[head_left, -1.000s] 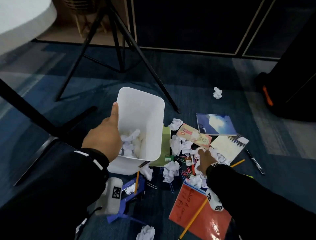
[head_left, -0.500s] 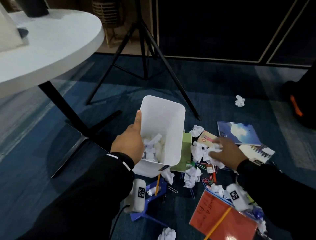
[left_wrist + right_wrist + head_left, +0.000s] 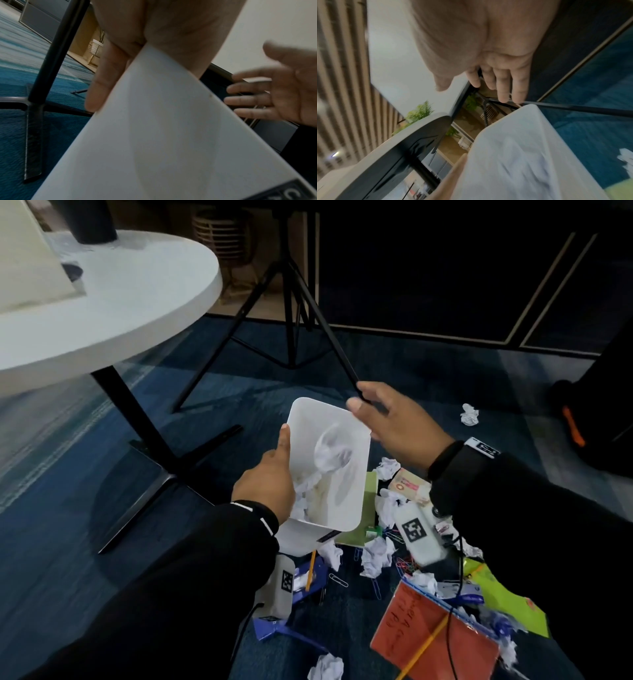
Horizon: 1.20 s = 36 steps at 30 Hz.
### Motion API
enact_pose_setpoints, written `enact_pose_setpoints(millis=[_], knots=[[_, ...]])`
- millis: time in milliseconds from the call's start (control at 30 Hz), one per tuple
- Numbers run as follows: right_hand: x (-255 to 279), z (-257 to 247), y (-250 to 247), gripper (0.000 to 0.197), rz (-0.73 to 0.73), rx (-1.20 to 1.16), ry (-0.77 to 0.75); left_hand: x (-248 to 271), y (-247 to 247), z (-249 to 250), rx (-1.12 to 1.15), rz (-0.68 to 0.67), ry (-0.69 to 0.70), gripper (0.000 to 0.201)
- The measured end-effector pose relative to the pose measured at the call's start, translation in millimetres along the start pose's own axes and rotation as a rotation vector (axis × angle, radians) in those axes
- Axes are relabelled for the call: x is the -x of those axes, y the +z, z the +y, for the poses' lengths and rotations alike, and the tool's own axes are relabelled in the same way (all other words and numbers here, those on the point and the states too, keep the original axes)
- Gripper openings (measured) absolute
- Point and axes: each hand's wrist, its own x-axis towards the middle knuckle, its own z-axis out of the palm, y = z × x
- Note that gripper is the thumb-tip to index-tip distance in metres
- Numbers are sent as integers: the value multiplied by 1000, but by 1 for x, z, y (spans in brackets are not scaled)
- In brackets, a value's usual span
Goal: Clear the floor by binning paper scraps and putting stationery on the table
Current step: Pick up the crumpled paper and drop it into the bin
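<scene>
Head view, bin gripped by left hand

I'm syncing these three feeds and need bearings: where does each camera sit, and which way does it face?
Head: worn on the head, looks down at the white bin, both hands, dark sleeves.
Left wrist: along the left hand gripping the bin wall; the right hand beyond.
Right wrist: along the open right hand above the bin.
All three show the bin.
</scene>
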Motion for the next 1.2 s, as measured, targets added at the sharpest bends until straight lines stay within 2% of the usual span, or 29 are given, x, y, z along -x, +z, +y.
enact_pose_setpoints(millis=[100, 167, 233, 333, 433, 533, 667, 767, 833, 967, 1033, 1067, 1200], knots=[[2, 42, -7, 29, 156, -25, 59, -1, 4, -1, -22, 1, 6, 103], [9, 87, 0, 15, 112, 110, 161, -3, 5, -3, -44, 10, 6, 102], [21, 135, 16, 10, -7, 273, 246, -4, 6, -3, -61, 15, 2, 102], [38, 187, 52, 20, -207, 440, 320, -6, 6, -1, -78, 26, 1, 104], [51, 215, 85, 35, -379, 519, 413, -7, 7, 2, -84, 26, 6, 103], [54, 234, 105, 44, -437, 585, 419, -9, 9, 3, -85, 33, 17, 103], [60, 240, 117, 53, -548, 829, 388, -8, 9, 3, -75, 29, 25, 104], [64, 245, 125, 54, -496, 915, 403, -6, 7, 2, -62, 24, 16, 103], [68, 250, 126, 54, -462, 891, 414, -5, 7, 1, -60, 26, 14, 104], [82, 270, 127, 48, -350, 898, 356, -7, 9, -4, -64, 35, 23, 104], [88, 275, 124, 51, -377, 977, 351, -8, 8, -5, -53, 41, 20, 102], [90, 271, 122, 50, -392, 961, 399, -8, 7, -5, -50, 41, 15, 101], [89, 264, 103, 62, -440, 821, 355, -6, 3, -4, -43, 38, 6, 100]])
